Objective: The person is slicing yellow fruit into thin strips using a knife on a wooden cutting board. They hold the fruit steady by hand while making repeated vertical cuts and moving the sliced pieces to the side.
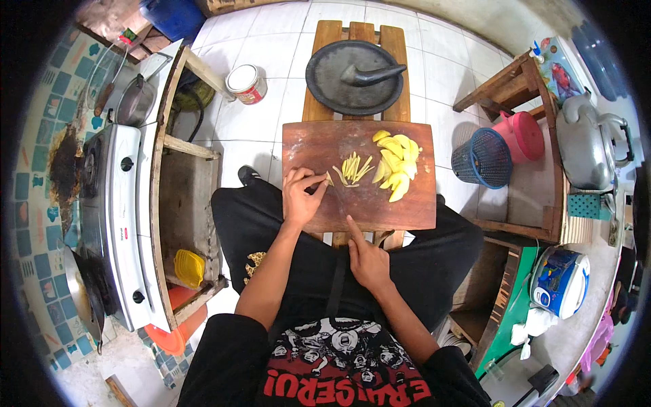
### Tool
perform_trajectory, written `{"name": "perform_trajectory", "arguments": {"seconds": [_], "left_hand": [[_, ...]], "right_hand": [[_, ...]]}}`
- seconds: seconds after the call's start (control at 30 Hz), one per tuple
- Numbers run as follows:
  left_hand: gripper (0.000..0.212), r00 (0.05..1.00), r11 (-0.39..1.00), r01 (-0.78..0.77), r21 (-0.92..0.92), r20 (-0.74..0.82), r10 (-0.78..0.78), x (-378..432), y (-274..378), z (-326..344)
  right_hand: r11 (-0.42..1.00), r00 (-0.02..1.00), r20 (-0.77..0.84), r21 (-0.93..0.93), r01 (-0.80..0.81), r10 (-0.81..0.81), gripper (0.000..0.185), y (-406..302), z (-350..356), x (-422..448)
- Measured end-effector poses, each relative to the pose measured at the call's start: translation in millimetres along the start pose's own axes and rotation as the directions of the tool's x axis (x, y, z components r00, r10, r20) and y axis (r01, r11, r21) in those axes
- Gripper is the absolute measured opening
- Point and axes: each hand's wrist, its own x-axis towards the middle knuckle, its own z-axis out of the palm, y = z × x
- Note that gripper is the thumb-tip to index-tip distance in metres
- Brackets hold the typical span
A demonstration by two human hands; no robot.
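Observation:
A wooden cutting board point(305, 137) lies before me across a slatted wooden bench point(328, 31). My left hand point(303, 196) is at its left side, its fingertips pinching a small yellow piece point(329, 178). My right hand point(370, 257) grips a knife, its index finger laid along the back of the blade point(342, 198); the handle is hidden in the palm. The blade points up and left toward my left fingertips. Thin yellow sticks point(354, 169) are heaped at the board's middle, and larger peeled yellow wedges point(399, 160), possibly potato or mango, lie to the right.
A stone mortar point(320, 89) with a stone pestle point(374, 75) stands beyond the board. A gas stove point(122, 213) and a can point(246, 84) are left. At right are a blue basket point(482, 158), a pink container point(519, 136) and a metal kettle point(585, 147).

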Motion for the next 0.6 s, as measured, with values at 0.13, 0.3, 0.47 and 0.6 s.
{"name": "perform_trajectory", "arguments": {"seconds": [0.13,0.3,0.47,0.6], "left_hand": [[0.016,0.999,1.0,0.031,-0.001,0.011,-0.031,0,0,1],[0.017,1.0,1.0,0.009,0.001,0.005,-0.009,1,1,-2],[0.014,1.0,1.0,0.027,-0.013,-0.003,-0.027,0,0,-1],[0.013,0.999,0.999,0.035,-0.025,0.002,-0.035,0,-2,1]], "right_hand": [[1.0,0.999,-0.033,0.002,0.025,-0.025,0.063,-1,4,8],[0.999,0.998,-0.037,0.003,-0.041,0.041,0.063,3,-1,6],[0.999,0.999,-0.035,0.038,0.039,-0.037,0.062,3,3,9],[0.997,0.999,0.003,0.065,0.031,-0.032,0.063,-1,1,12]]}}
